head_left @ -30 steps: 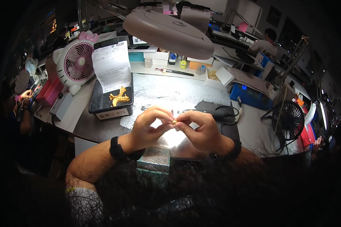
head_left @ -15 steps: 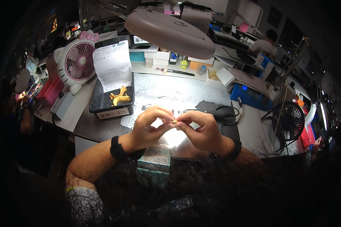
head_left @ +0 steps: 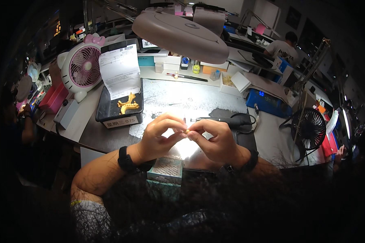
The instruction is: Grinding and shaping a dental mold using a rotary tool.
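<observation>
My left hand (head_left: 161, 135) and my right hand (head_left: 213, 139) meet fingertip to fingertip over the brightly lit middle of the workbench (head_left: 170, 97). Between the fingertips sits a tiny gold-coloured piece (head_left: 186, 131), pinched from both sides. A handheld rotary tool (head_left: 221, 120) with a thin bit lies on the bench just behind my right hand. Each wrist wears a dark band. A small teal box with a mesh top (head_left: 165, 170) stands right under my hands.
A black tray (head_left: 119, 109) at the left holds a gold branched casting (head_left: 127, 104) and a paper slip. A pink fan (head_left: 85, 67) stands further left, a black fan (head_left: 308, 128) at the right. A big round lamp (head_left: 180, 30) hangs overhead. Other people work at left and back right.
</observation>
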